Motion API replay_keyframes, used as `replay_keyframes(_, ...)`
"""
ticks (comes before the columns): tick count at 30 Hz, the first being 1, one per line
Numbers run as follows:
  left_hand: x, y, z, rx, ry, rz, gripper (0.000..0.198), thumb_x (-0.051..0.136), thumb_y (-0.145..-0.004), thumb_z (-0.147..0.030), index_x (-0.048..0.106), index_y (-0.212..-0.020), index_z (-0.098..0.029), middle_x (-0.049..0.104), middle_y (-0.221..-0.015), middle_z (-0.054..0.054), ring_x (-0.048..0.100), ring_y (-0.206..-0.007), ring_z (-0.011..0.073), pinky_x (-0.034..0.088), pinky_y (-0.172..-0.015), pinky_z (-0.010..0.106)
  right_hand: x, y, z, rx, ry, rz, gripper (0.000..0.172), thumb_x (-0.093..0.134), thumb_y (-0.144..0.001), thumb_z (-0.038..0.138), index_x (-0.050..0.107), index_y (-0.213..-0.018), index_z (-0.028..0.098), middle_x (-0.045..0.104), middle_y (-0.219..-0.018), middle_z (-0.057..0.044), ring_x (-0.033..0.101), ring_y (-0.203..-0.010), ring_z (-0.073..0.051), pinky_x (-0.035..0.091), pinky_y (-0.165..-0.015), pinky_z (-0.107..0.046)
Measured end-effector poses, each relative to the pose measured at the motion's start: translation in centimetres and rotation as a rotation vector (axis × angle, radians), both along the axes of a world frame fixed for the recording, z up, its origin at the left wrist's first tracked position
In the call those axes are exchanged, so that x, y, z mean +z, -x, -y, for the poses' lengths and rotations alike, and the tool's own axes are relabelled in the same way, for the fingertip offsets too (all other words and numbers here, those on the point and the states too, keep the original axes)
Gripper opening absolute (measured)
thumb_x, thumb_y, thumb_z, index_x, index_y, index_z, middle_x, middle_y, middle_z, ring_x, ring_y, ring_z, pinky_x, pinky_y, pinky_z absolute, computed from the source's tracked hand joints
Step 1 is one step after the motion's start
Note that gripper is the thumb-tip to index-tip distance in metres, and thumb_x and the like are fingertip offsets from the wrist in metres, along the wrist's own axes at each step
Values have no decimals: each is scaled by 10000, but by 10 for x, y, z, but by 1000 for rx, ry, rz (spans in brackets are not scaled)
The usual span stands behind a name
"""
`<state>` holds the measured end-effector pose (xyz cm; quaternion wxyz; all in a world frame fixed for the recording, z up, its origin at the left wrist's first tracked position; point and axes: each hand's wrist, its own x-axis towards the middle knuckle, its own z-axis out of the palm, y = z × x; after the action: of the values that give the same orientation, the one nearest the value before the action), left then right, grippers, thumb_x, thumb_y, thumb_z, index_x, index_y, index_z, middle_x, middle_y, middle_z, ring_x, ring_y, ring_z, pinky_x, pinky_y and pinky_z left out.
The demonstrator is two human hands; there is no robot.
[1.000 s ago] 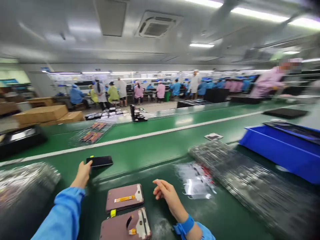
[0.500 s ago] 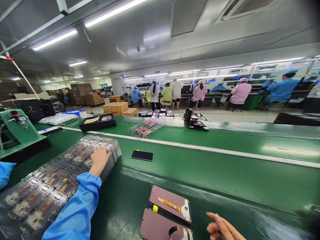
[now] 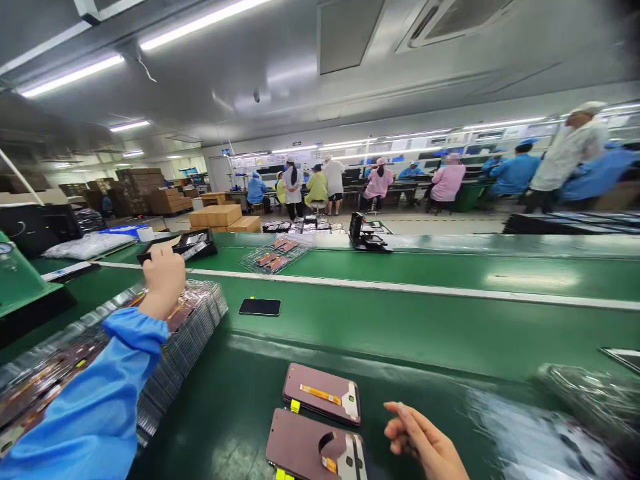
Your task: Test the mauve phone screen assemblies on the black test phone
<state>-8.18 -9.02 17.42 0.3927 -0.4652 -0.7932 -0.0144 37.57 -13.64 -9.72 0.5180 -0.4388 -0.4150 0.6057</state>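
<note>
My left hand [image 3: 163, 277] is closed on a display panel above the tray stack [image 3: 195, 320]; lift straight, flex clear. Right hand [image 3: 425, 443] loosely curled, empty.

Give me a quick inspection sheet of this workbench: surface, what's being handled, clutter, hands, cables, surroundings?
Surface: green bench in front of a green conveyor belt.
Job's things: stack of clear trays holding parts; two pinkish phone panels lying flat, side by side.
Clutter: dark phone on the belt; clear plastic packs at right, blurred.
Hands: left hand raised over the tray stack, gripping something small, unclear what; right hand loosely curled, holding nothing, beside the panels.
Cables: nothing seen.
Surroundings: cardboard boxes, people in coats and caps at far benches.
</note>
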Motion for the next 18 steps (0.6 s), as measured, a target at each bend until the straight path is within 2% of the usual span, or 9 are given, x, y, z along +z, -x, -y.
replay_keyframes(3,13,-32,11,-128,-46,-151,352,301,-947,-84,647,-970,-25,564,-979,193,503,-1018,343,388,-644,346,2,4,-1,-11,-17,-30,542,767,-706,693,743,-882,182,643,-648,-36,568,-548,-156,484,-534,-252)
replay_keyframes(6,5,-73,23,-371,-135,-318,281,383,-976,-155,656,-1036,-125,553,-864,106,517,-920,276,369,-569,308,15,9,2,-1,13,-140,531,783,-710,674,739,-883,174,654,-667,-40,580,-549,-144,478,-525,-232)
replay_keyframes(8,-9,-103,30,-716,-280,-491,225,482,-948,-129,645,-1103,-148,507,-771,50,512,-793,217,402,-562,288,34,13,9,55,48,-296,557,754,-750,673,723,-997,175,704,-830,-85,642,-663,-178,507,-569,-244)
replay_keyframes(10,-27,-133,33,-1091,-380,-583,238,563,-892,-50,638,-1100,-136,484,-791,25,509,-750,169,468,-617,270,60,16,20,95,56,-485,677,685,-781,722,642,-1202,194,682,-1101,-148,675,-883,-259,546,-650,-301)
replay_keyframes(13,-57,-180,32,-1556,-395,-496,164,617,-857,-36,666,-962,-152,457,-874,6,497,-731,110,525,-685,250,93,11,40,17,20,-671,916,643,-765,780,359,-1458,253,566,-1324,-181,596,-1134,-350,546,-825,-423)
replay_keyframes(15,-78,-212,30,-1771,-376,-370,123,642,-853,-80,693,-916,-172,417,-856,-11,436,-670,90,530,-644,239,105,0,52,-128,17,-663,1018,765,-737,667,222,-1504,276,574,-1321,-166,578,-1170,-342,515,-919,-451)
replay_keyframes(17,-97,-240,29,-1939,-364,-306,133,676,-825,-88,716,-910,-182,399,-858,-16,404,-664,87,526,-617,221,107,-15,60,-280,29,-587,1034,864,-704,476,230,-1496,275,609,-1284,-140,593,-1156,-322,520,-934,-429)
replay_keyframes(18,-104,-252,29,-1986,-343,-293,161,683,-822,-98,723,-946,-192,410,-874,-16,413,-686,87,539,-666,218,107,-25,64,-351,34,-550,1009,879,-686,404,272,-1480,263,626,-1261,-130,606,-1138,-317,536,-916,-411)
